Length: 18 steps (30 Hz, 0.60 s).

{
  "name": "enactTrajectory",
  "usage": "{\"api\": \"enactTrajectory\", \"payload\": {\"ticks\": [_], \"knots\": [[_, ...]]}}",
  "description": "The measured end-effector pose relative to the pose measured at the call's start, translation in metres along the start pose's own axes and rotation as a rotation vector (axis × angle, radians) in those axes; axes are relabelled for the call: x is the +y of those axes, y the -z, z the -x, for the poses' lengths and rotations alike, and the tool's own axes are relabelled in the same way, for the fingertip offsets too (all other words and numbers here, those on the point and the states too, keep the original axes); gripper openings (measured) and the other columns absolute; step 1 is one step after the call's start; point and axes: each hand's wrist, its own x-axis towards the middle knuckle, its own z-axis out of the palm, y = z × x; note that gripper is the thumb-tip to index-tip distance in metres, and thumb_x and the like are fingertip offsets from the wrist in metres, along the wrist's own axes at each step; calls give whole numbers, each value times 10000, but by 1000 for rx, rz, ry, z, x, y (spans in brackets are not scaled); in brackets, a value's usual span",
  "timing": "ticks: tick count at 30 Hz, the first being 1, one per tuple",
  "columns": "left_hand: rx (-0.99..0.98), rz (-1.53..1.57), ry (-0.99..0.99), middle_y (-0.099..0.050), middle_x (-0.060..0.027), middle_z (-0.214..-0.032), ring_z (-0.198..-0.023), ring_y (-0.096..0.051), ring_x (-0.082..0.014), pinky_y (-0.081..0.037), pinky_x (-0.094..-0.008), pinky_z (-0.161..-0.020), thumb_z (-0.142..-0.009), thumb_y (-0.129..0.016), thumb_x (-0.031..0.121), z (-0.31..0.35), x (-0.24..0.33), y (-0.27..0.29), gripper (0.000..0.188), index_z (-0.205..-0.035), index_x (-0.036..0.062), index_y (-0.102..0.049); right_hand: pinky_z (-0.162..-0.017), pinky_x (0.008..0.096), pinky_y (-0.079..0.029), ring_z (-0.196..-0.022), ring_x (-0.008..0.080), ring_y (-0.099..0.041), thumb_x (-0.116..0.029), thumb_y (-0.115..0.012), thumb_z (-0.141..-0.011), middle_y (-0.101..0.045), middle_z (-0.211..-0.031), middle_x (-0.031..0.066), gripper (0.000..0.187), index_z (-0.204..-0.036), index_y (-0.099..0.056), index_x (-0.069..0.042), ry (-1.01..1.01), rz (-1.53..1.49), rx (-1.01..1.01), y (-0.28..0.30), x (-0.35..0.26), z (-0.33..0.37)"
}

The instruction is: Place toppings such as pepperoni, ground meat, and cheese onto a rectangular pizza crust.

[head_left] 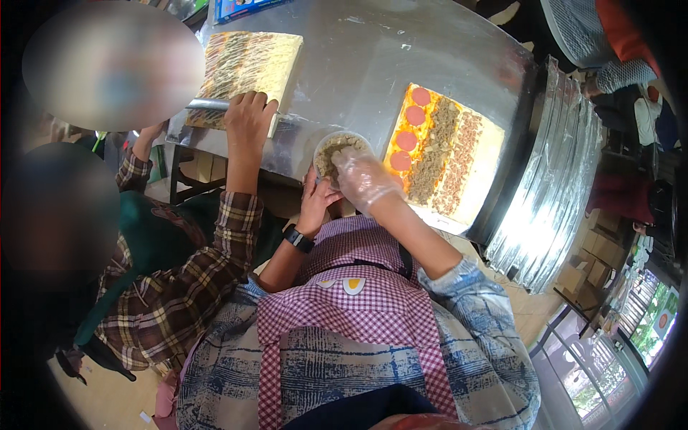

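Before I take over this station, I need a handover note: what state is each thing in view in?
Tub: holding crumbly topping.
Left hand: gripping the tub.
Right hand: gloved, inside the tub.
Right slab: topped in bands, pale strip at right.
Left slab: topped, drizzled.
Metal tool: in co-worker's hand, over the left slab.

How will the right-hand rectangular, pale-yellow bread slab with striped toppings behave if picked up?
The slab may sag, looking broad and flat. Its brown crumbled strips look loose, so they'd probably spill if tilted. The round pink slices might hold better, seated on orange sauce.
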Motion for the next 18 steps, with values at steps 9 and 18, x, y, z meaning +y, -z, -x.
{"api": "enactTrajectory", "payload": {"ticks": [9,18], "knots": [[-8,53,-5,-343,-85,-1241,-961,-539,-193,-522,-330,-730,-891,-412,107,-1,-11,0,576,-1396,220,-159,-770,392,-487,-900,325,-597,-92,-529,-746,-585,-976,226,230,-928,-596,32,87,214,-208,-15,3,-23],[-34,57,-85,-322,-93,-1270,-890,-568,-183,-503,-330,-795,-918,-360,99,4,-6,-5,550,-1402,203,-121,-779,392,-474,-919,325,-574,-120,-552,-723,-578,-981,194,212,-906,-605,-28,68,279,-237,0,-12,-28]]}}
